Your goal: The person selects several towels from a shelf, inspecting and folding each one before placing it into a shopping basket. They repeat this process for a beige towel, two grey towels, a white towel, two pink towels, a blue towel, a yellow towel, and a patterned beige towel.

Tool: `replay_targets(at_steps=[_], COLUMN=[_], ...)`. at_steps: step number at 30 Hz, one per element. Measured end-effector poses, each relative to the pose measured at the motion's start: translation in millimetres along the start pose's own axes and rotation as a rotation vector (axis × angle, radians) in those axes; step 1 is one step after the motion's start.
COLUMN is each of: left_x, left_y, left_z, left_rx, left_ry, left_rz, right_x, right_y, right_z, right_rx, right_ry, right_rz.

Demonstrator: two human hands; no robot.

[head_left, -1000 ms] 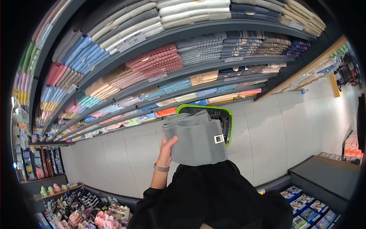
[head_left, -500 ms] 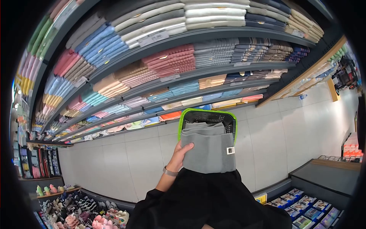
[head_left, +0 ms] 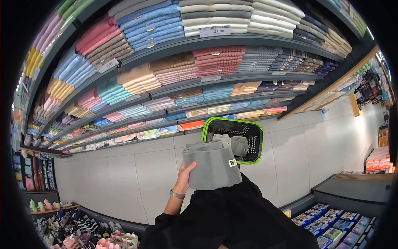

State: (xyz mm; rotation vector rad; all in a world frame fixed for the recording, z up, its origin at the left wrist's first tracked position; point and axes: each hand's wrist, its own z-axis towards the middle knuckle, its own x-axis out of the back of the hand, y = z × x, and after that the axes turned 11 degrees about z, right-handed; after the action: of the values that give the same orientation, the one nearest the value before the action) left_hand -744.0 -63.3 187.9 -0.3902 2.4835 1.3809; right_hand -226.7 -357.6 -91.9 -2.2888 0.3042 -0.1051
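My left hand (head_left: 185, 176) grips the left edge of a folded grey cloth (head_left: 213, 166), its thumb on top; a small white label shows near the cloth's right edge. Just beyond and to the right is a black basket with a bright green rim (head_left: 260, 141). Inside that basket lie more grey folded items (head_left: 239, 146) with pale tags. My right hand is not seen; only a small bit of skin shows at the bottom edge, too little to read.
Shelves of folded towels (head_left: 219, 60) span the far side, with price labels along their edges. A bin of slippers (head_left: 74, 228) stands at lower left, boxed goods (head_left: 331, 228) at lower right. Grey floor tiles (head_left: 120, 178) lie between.
The grey cloth in my left hand has shifted left, off the basket, so more of the basket's inside and the grey items in it show. The view has turned slightly.
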Motion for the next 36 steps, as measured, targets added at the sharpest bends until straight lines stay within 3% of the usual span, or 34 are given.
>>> replay_targets(at_steps=[7,10,13,23,27,29,30,31,32,34,36], left_x=[8,-1,-15,-98,-128,-143,-150,-157,-165,-179,-194], left_y=[-2,-6,-10,-23,-23,-22,-23,-24,-25,-28,-31], left_z=[-3,1,9,28,32,35,35,36,38,39,39], left_rx=[-0.01,0.0,-0.001,0.034,0.019,0.013,0.007,0.001,0.006,-0.002,-0.002], left_ry=[0.017,-0.005,-0.049,-0.092,-0.133,-0.145,-0.151,-0.16,-0.158,-0.159,-0.158], left_rz=[0.011,0.003,0.019,0.084,0.097,0.099,0.082,0.067,0.071,0.046,0.035], right_x=[-59,-227,-266,-233,-209,14,20,6,-26,-68,-114], right_y=[-31,-87,-129,-166,-149,-94,-94,-144,-222,-305,-378], right_z=[28,87,99,138,143,81,79,86,73,73,41], right_rx=[-0.027,-0.032,-0.042,-0.166,-0.252,-0.282,-0.297,-0.163,-0.097,-0.16,-0.225], right_ry=[-0.002,0.003,0.009,0.06,0.051,0.042,0.038,0.108,0.042,-0.379,-0.6], right_rz=[-0.034,-0.041,-0.05,-0.025,-0.038,-0.05,-0.054,0.06,0.058,0.375,0.647])
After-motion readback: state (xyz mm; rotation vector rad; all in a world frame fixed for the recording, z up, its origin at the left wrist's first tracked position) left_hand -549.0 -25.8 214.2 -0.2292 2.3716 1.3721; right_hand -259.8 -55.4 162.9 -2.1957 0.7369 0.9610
